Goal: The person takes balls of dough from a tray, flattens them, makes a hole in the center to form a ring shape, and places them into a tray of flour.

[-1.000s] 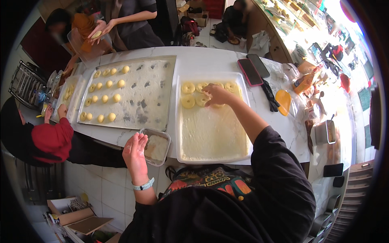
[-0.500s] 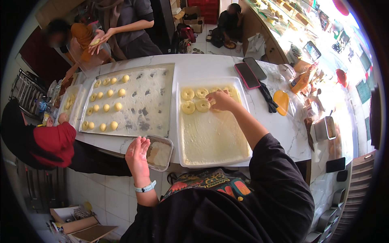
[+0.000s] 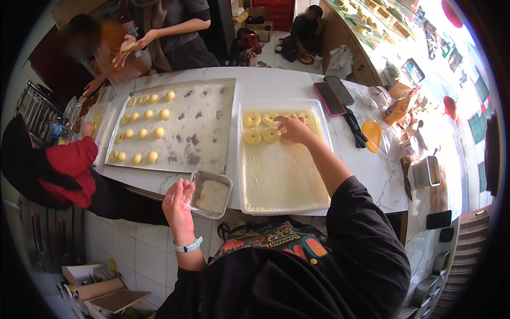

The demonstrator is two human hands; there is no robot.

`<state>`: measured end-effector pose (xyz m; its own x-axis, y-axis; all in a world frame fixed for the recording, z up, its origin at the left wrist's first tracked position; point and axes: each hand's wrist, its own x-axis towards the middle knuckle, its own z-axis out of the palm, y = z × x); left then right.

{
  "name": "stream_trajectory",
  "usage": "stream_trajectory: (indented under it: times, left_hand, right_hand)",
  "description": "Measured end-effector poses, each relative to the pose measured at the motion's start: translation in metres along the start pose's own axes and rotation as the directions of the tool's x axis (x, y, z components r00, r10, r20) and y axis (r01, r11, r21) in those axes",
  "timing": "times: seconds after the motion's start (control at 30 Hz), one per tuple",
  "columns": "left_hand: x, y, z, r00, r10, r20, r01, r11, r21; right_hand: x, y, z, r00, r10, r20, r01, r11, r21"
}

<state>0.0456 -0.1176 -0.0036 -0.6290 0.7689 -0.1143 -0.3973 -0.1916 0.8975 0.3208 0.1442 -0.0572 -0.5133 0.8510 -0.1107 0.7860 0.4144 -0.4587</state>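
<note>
My right hand (image 3: 295, 129) reaches over pale yellow dough rings (image 3: 252, 136) near the far side of a floured, clear plastic tray (image 3: 281, 196). Its fingers point down, apart, at the ring in the near row; the hand partly hides that ring, and I see nothing gripped. My left hand (image 3: 179, 204) is raised palm up with fingers stretched, pale dust on them and nothing in it. Close to those fingers, at the table's front edge, is a small clear tub (image 3: 213, 194) of white flour.
Left of the plastic tray lies a floured metal tray (image 3: 207, 133) with round dough balls and rings (image 3: 153, 157). Two phones (image 3: 329, 99), a black glove (image 3: 355, 127) and a yellow dough scraper (image 3: 372, 135) lie at right. Co-workers stand at the far left; one's hands (image 3: 127, 49) hold dough.
The whole view has shifted slightly, moving the table and trays up and right in the picture. My right hand stays over the rings; my left hand keeps its raised, spread pose.
</note>
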Motion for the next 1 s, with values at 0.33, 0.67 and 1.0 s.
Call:
stream_trajectory:
  times: [0.33,0.67,1.0]
  left_hand:
    - [-0.005,-0.009,-0.006,0.998,0.013,-0.061,-0.012,1.000,0.010]
    - [-0.003,-0.027,0.005,0.987,0.006,-0.162,-0.055,0.952,-0.300]
    - [0.027,0.021,-0.092,0.993,-0.032,-0.113,-0.009,0.938,-0.347]
  right_hand:
    - [-0.033,-0.128,-0.044,0.847,-0.490,-0.205,0.529,0.749,0.398]
    - [-0.044,-0.221,0.121,0.651,-0.606,0.457,0.736,0.651,-0.185]
    - [-0.045,-0.199,0.111,0.530,-0.569,0.629,0.777,0.623,-0.090]
